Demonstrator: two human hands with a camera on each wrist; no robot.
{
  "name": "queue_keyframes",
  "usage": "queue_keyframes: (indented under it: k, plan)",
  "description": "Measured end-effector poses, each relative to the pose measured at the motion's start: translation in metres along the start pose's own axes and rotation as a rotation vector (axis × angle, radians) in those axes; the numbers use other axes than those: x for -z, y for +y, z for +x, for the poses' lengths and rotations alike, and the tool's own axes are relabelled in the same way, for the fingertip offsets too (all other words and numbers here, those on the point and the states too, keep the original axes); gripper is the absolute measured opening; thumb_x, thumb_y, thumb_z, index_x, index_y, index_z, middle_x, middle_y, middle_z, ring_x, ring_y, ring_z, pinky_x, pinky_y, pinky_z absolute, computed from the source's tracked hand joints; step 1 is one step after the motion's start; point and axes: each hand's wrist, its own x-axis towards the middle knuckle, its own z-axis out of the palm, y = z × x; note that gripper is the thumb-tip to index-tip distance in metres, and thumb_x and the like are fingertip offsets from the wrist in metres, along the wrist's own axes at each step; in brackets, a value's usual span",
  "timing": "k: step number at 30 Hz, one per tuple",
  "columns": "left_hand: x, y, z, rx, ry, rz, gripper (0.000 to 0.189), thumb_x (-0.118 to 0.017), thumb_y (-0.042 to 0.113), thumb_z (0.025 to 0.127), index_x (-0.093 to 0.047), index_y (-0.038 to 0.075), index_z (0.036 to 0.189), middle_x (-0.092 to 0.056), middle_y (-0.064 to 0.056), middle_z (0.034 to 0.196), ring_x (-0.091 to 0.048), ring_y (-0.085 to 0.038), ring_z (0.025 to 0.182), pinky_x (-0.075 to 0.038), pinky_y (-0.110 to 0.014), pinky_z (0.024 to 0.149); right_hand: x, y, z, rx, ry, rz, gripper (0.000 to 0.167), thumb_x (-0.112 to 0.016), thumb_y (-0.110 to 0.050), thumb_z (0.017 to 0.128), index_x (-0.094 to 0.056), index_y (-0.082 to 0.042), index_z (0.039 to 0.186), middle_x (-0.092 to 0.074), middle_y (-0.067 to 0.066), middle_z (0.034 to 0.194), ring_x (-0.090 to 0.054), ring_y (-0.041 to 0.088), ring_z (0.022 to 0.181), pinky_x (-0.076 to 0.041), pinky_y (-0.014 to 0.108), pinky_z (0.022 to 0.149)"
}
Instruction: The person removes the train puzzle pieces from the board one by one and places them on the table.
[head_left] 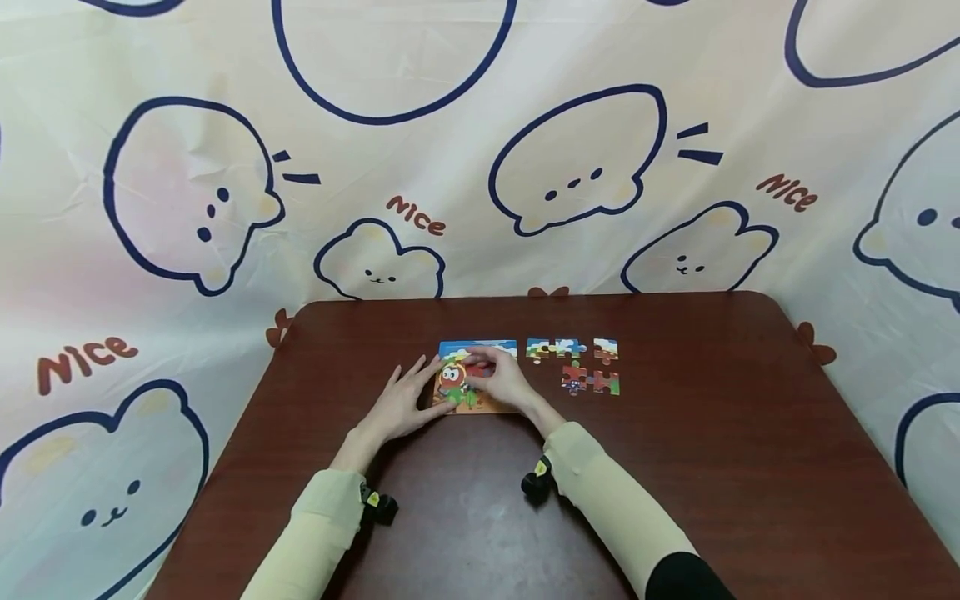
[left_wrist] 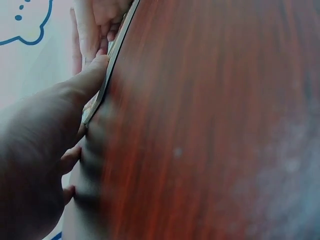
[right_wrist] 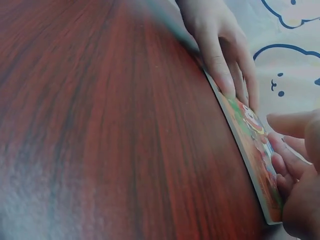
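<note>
A cartoon jigsaw puzzle on a flat board [head_left: 480, 405] lies on the dark wooden table. My left hand [head_left: 406, 403] rests at the board's left side with fingers spread; its thumb touches the lower left corner. Over the middle of the picture is my right hand [head_left: 502, 382], fingers bent down onto the surface. In the right wrist view its thumb [right_wrist: 290, 124] stands apart from the fingers, and I see no piece between them. The right hand covers part of the picture. Several loose puzzle pieces [head_left: 574, 380] lie just right of the board.
Two joined pieces [head_left: 570, 348] and a single piece [head_left: 605, 350] make an upper row of loose pieces. The brown table [head_left: 750, 467] extends on both sides. Behind it hangs a pale cloth [head_left: 465, 167] printed with cartoon bears.
</note>
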Motion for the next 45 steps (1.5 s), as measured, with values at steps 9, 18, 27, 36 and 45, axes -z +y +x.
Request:
queue_keyframes:
  k: [9, 18, 27, 36, 45]
  plan:
    - [-0.001, 0.002, 0.000, 0.003, 0.027, -0.046, 0.092, -0.081, 0.048, 0.099, -0.037, 0.013, 0.172, -0.040, -0.016, 0.178, -0.027, -0.038, 0.171, -0.010, -0.072, 0.137, -0.004, 0.000, -0.004, 0.056, 0.037, -0.132, 0.045, -0.083, -0.004, 0.097, -0.072, -0.003, 0.140, -0.079, 0.017, 0.122, -0.074, 0.035, 0.115, -0.060, 0.051, 0.105]
    - [-0.002, 0.001, -0.003, 0.009, 0.022, -0.066, 0.093, -0.080, 0.049, 0.100, -0.035, 0.012, 0.173, -0.036, -0.014, 0.180, -0.025, -0.038, 0.171, -0.007, -0.071, 0.138, -0.005, 0.001, -0.009, 0.025, 0.083, -0.175, 0.037, -0.087, -0.006, 0.093, -0.081, -0.009, 0.130, -0.084, 0.010, 0.109, -0.077, 0.029, 0.107, -0.059, 0.044, 0.101]
    - [-0.003, -0.001, -0.004, 0.010, 0.016, -0.078, 0.090, -0.079, 0.048, 0.101, -0.036, 0.017, 0.173, -0.032, -0.012, 0.182, -0.023, -0.039, 0.172, -0.005, -0.072, 0.138, -0.004, 0.004, -0.010, 0.017, 0.055, -0.213, 0.055, -0.088, -0.015, 0.095, -0.072, -0.010, 0.146, -0.085, 0.005, 0.109, -0.076, 0.028, 0.114, -0.054, 0.054, 0.116]
    - [-0.010, -0.005, -0.007, -0.006, 0.017, -0.093, 0.087, -0.078, 0.046, 0.102, -0.037, 0.020, 0.174, -0.031, -0.012, 0.182, -0.022, -0.041, 0.172, -0.004, -0.073, 0.137, -0.013, 0.007, -0.012, 0.009, 0.111, -0.299, 0.044, -0.092, -0.022, 0.091, -0.081, -0.017, 0.134, -0.085, -0.002, 0.099, -0.072, 0.022, 0.107, -0.054, 0.050, 0.110]
    - [-0.009, -0.004, -0.005, -0.020, 0.052, -0.080, 0.087, -0.077, 0.047, 0.102, -0.037, 0.018, 0.174, -0.034, -0.012, 0.181, -0.023, -0.042, 0.171, -0.005, -0.074, 0.136, -0.015, 0.003, -0.009, 0.038, 0.172, -0.313, 0.038, -0.095, -0.023, 0.088, -0.084, -0.017, 0.124, -0.085, -0.004, 0.093, -0.080, 0.015, 0.090, -0.060, 0.047, 0.102]
